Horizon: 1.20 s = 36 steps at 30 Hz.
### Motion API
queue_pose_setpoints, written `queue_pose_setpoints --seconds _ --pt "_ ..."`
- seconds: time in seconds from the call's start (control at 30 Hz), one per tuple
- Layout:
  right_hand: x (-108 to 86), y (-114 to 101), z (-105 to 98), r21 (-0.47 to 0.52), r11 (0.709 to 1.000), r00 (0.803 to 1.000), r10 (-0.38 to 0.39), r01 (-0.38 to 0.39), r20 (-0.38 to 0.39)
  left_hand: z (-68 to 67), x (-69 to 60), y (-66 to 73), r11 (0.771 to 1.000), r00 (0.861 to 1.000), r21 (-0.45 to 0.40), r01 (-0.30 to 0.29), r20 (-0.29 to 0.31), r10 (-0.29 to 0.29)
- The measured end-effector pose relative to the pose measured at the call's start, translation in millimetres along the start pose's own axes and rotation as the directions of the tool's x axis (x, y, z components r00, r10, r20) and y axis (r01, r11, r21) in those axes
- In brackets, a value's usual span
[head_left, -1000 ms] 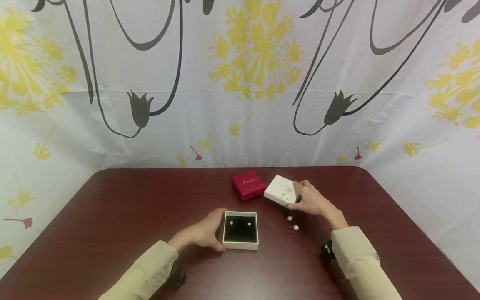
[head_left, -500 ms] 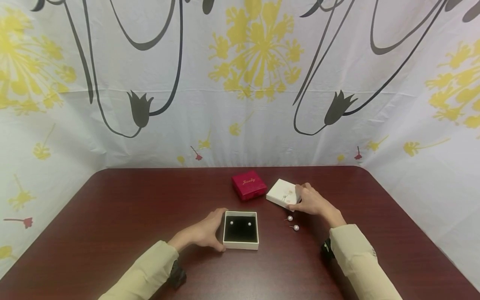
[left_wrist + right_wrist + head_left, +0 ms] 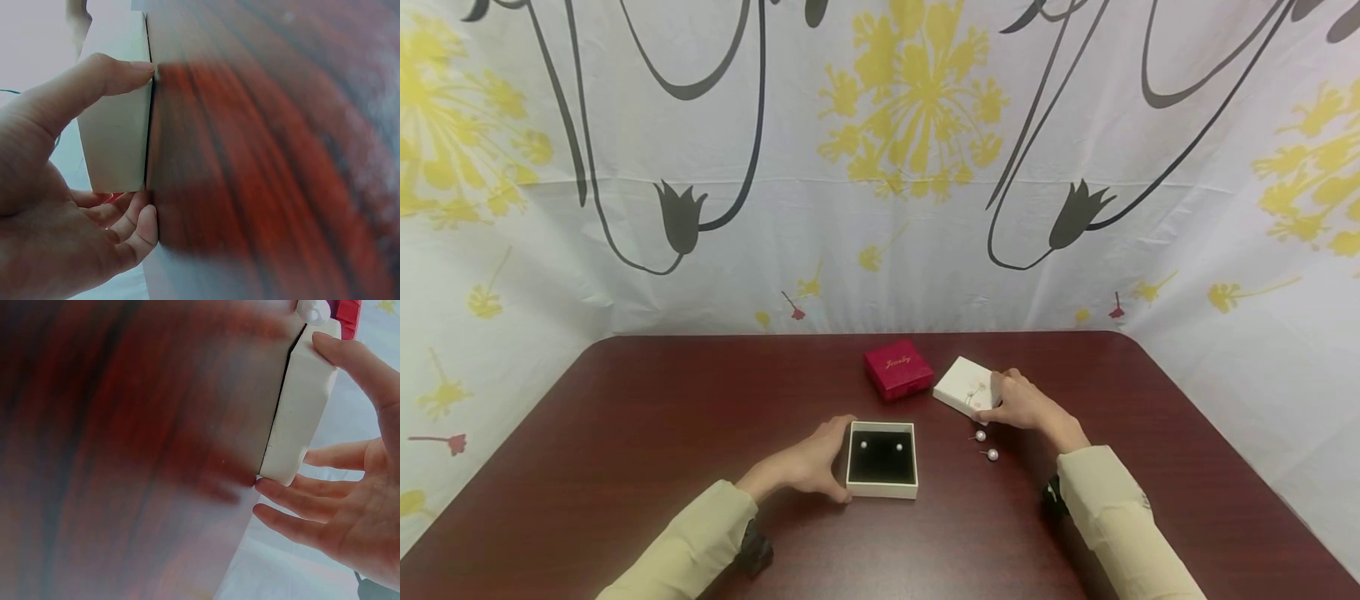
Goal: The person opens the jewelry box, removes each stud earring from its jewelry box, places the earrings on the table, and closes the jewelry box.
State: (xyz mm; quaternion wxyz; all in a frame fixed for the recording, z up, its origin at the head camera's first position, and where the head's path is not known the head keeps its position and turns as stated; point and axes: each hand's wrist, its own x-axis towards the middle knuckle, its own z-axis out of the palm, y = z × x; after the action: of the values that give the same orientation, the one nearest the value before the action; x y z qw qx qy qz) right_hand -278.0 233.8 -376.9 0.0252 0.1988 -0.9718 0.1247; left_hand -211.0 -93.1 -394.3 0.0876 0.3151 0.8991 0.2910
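Note:
My left hand (image 3: 805, 465) holds the left side of a white jewelry box base (image 3: 882, 491), thumb at its near corner and fingers at the far one. Two pearl stud earrings (image 3: 899, 447) sit on the box's black lining. In the left wrist view, the thumb and fingers span the box's side wall (image 3: 115, 134). To the right, my right hand (image 3: 1028, 407) grips a white box lid (image 3: 957, 385) printed with flowers, lying flat on the table. Its thumb and fingertips touch opposite corners of the lid's edge (image 3: 299, 415) in the right wrist view.
Two larger pearl earrings (image 3: 992, 455) lie loose on the table, just in front of the lid. A red box (image 3: 898, 372) lettered "Jewelry" stands left of the lid. The dark red wooden table (image 3: 700, 392) ends at a patterned curtain (image 3: 880, 275) behind.
The white lid has shifted slightly right and towards me under my right hand, and now lies level on the table. My left hand and the box base have stayed put.

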Motion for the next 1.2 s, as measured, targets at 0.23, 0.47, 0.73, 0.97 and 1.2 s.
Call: queue_pose_setpoints --seconds 0.23,0.47,0.73,0.97,1.2 --pt "0.0 0 1 -0.004 1.000 1.000 0.014 -0.014 0.006 -1.0 -1.3 0.3 1.000 1.000 -0.003 -0.010 0.004 0.010" --pt "0.0 0 1 -0.011 1.000 1.000 -0.006 0.006 0.002 -1.0 -1.2 0.1 1.000 1.000 -0.011 0.001 0.010 -0.001" --pt "-3.0 -3 0 -0.030 1.000 1.000 0.000 -0.001 -0.018 -0.5 -1.1 -0.1 1.000 1.000 -0.010 0.001 0.018 -0.001" --pt "-4.9 -9 -3 -0.040 0.998 0.999 0.040 -0.041 -0.029 -0.2 -0.2 -0.5 1.000 1.000 -0.002 0.013 0.025 -0.013" --pt "-5.8 -25 -6 -0.015 1.000 0.997 0.006 -0.007 -0.071 -0.4 -0.1 0.4 1.000 0.999 0.003 0.028 0.030 -0.028"
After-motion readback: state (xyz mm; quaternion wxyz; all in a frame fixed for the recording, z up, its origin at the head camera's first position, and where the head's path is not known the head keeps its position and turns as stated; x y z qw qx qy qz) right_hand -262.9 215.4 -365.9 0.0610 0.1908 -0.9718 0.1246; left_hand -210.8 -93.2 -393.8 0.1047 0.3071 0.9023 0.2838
